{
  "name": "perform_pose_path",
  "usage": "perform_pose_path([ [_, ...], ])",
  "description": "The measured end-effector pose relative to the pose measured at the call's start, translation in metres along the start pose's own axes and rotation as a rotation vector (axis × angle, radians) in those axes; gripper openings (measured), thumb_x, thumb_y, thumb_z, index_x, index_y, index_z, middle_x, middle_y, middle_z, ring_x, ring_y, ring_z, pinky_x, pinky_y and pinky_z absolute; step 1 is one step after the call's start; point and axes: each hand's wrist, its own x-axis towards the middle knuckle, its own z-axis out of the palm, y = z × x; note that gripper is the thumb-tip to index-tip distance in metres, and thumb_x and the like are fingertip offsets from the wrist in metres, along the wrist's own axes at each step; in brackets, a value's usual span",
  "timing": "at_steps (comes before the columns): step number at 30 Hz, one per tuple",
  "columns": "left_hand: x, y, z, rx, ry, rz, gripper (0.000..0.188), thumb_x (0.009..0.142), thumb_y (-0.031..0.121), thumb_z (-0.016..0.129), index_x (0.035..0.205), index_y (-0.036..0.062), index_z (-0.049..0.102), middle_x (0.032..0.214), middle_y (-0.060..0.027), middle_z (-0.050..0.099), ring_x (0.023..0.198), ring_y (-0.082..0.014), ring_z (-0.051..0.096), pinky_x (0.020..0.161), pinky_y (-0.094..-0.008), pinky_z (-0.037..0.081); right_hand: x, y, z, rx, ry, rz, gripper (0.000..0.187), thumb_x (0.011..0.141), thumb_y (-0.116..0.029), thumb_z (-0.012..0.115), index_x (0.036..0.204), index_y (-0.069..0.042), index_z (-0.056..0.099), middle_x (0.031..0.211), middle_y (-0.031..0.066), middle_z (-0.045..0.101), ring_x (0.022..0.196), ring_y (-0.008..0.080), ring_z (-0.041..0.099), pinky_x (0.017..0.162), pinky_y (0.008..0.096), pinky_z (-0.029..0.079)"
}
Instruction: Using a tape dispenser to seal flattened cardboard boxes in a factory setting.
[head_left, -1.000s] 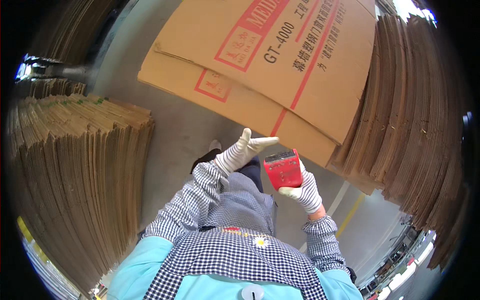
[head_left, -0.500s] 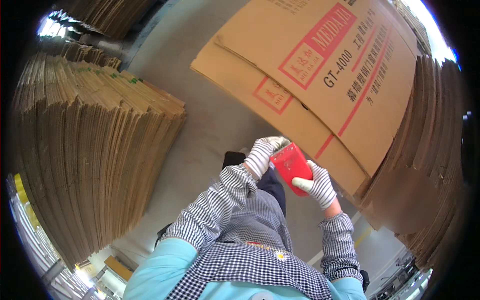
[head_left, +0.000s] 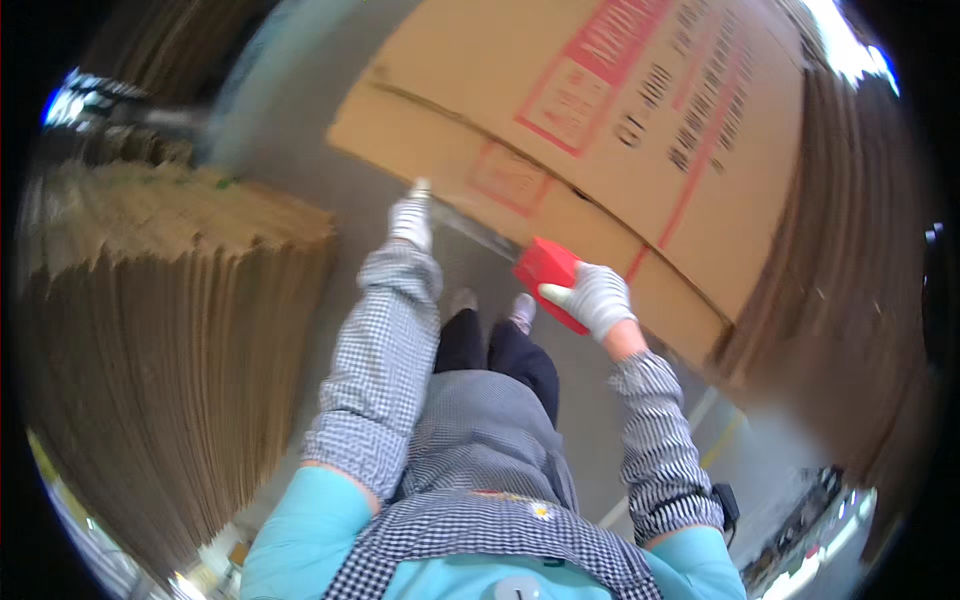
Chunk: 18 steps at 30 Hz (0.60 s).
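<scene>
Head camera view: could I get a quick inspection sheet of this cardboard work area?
Surface: grey concrete floor, blurred.
Job's things: red handheld tool; large flat cardboard box with red print.
Clutter: nothing seen.
Grips: left hand, gloved, at the box's lower edge; right hand, gloved, holds the red tool against the box.
Cables: nothing seen.
Surroundings: stack of flat cardboard on the left, more sheets on the right.

Flattened carton [head_left: 600, 130] lies ahead, leaning over the floor [head_left: 300, 190]. Left hand [head_left: 411, 220] reaches its lower edge; right hand [head_left: 597, 298], to the right, holds a tape dispenser [head_left: 545, 270] beside that edge. Cardboard stack [head_left: 150, 330] stands at left, another stack [head_left: 850, 300] at right.
</scene>
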Motion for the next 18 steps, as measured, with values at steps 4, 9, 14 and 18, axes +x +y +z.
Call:
perform_pose_path([
  [4,0.031,-0.026,-0.008,-0.797,0.1,0.089,0.047,0.091,0.041,0.07,0.11,-0.0015,0.067,0.098,-0.0094,0.069,0.081,-0.0212,0.061,0.072,-0.0369,0.051,-0.028,0.015,0.019,-0.038,0.115,-0.243,0.065,0.076,-0.064,0.065,0.089,0.0,0.07,0.087,0.0221,0.07,0.096,0.0352,0.067,0.104,0.0409,0.041],
  [9,0.035,-0.023,-0.007,-0.782,0.154,-0.023,0.049,0.089,0.034,0.074,0.121,-0.0015,0.062,0.107,-0.0097,0.068,0.09,-0.0222,0.065,0.077,-0.0344,0.053,-0.102,0.131,0.007,-0.1,0.009,0.227,0.064,0.072,-0.063,0.068,0.092,-0.002,0.071,0.085,0.0189,0.071,0.094,0.0337,0.068,0.104,0.0395,0.042],
  [14,0.013,-0.013,0.001,-0.878,0.085,-0.012,0.053,0.088,0.035,0.075,0.124,-0.0014,0.059,0.111,-0.0097,0.066,0.09,-0.0233,0.066,0.076,-0.0357,0.054,-0.079,0.14,0.005,-0.12,-0.194,0.604,0.062,0.074,-0.056,0.073,0.103,-0.002,0.072,0.102,0.0208,0.072,0.102,0.0352,0.067,0.093,0.049,0.048],
  [18,0.003,-0.007,0.009,-0.855,0.096,0.023,0.055,0.09,0.04,0.071,0.125,-0.0007,0.059,0.113,-0.0109,0.066,0.092,-0.0234,0.067,0.074,-0.0354,0.054,-0.043,0.122,0.039,-0.815,-0.31,0.27,0.034,0.084,-0.032,0.067,0.104,-0.005,0.074,0.105,0.0134,0.073,0.101,0.0312,0.069,0.099,0.0653,0.037],
])
